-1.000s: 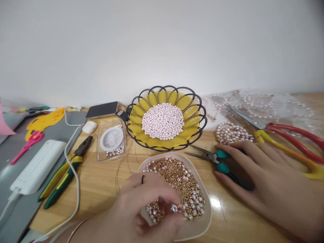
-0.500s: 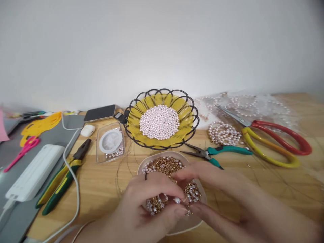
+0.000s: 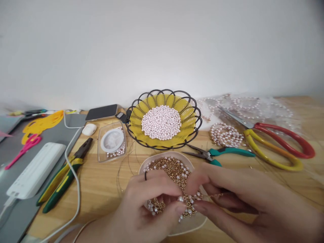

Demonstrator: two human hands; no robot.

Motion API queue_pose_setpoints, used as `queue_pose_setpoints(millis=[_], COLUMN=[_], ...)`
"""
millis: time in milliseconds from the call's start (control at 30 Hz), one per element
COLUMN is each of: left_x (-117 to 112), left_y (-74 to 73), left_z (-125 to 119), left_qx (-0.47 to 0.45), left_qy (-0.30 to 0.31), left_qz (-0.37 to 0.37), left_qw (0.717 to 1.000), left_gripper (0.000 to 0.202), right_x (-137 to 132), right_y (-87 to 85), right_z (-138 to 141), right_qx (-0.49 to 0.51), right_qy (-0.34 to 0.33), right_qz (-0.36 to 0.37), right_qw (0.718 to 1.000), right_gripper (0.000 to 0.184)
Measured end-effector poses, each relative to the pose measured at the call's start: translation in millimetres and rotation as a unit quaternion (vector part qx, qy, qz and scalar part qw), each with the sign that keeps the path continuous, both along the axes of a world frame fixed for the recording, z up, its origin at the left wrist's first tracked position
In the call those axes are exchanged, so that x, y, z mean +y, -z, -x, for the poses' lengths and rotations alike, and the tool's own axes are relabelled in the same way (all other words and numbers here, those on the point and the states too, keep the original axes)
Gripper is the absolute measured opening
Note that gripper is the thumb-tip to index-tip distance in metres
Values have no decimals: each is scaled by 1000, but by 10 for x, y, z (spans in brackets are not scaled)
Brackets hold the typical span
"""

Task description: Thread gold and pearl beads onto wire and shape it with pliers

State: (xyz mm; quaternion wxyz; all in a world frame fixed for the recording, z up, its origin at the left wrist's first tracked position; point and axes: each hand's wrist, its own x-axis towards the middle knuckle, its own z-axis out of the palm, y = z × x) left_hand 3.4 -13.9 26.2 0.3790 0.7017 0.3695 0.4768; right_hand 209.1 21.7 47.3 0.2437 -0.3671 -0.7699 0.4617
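Note:
My left hand (image 3: 152, 206) is closed, thumb and forefinger pinching a bead strand at a white pearl bead (image 3: 180, 199). Facing it from the right, my right hand (image 3: 227, 199) has its thumb and forefinger curved around the strand's near part, with a gap between their tips. A thin length of the strand (image 3: 216, 195) shows across its curled fingers. Both hands are over a pale bowl (image 3: 188, 229) heaped with gold and pearl bead strands (image 3: 169, 165). My left hand hides part of the heap.
Behind the bowl stands a yellow basket (image 3: 134, 118) of pearl beads (image 3: 162, 123). Needle-nose pliers (image 3: 230, 152), large scissors (image 3: 278, 135) and coiled pearl strands (image 3: 225, 135) lie right. Left are a spool box (image 3: 112, 141), green-yellow pliers (image 3: 65, 179), a white cable (image 3: 77, 182) and a phone (image 3: 101, 112).
My right hand has shifted a little to the right, away from my left fingertips, exposing more beads between the hands. My left hand keeps its pinch. The view has moved slightly.

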Motion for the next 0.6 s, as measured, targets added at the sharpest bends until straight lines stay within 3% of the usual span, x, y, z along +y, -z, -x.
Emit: queue_pose_setpoints(millis=[100,200,333,467,600], left_x=[0,-4,-29,-62,-70], left_y=[-45,-75,-53,-32,-60], left_z=[5,16,12,-20,-60], left_qx=[15,26,5,-57,-74], left_qy=[31,41,81,125,121], left_qz=[26,63,158,289,415], left_qw=[999,997,984,948,899], left_gripper=[13,6,27,43,57], right_x=[33,43,38,52,74], right_y=[7,3,-15,-19,-14], right_z=[-54,-91,-77,-37,-11], right_qx=[25,29,26,44,28], right_qy=[-24,-23,-34,-46,-68], right_qz=[-67,-105,-104,-78,-24], right_qw=[997,994,994,995,997], right_gripper=[19,20,19,23,20])
